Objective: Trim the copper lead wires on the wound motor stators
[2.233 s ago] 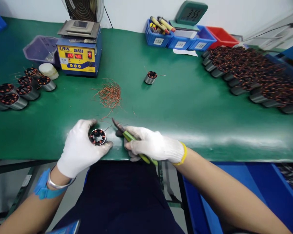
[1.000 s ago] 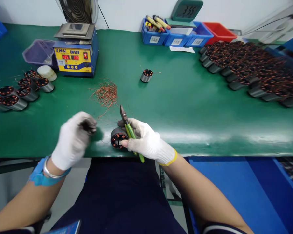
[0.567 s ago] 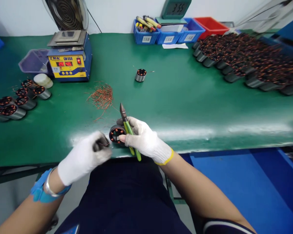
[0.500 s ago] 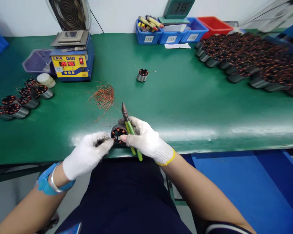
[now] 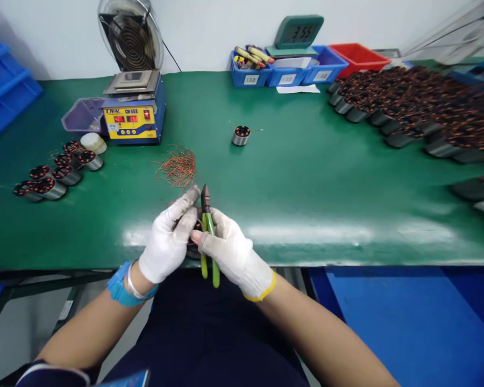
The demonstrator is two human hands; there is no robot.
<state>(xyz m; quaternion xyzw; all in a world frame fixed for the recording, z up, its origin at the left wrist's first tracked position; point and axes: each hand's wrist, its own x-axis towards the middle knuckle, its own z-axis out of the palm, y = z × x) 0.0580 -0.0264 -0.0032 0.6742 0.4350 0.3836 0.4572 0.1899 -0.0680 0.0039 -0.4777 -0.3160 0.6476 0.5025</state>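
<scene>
Just beyond the pliers (image 5: 209,221), wires (image 5: 179,168).

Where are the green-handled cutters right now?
In the head view, the green-handled cutters are in the right hand, right of the left hand and nearer the wearer than the copper wire pile.

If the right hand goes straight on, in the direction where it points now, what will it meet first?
Probably the left hand, close ahead of the right hand and its pliers, with the heap of copper wire beyond; depth is unclear, so it might pass above.
</scene>
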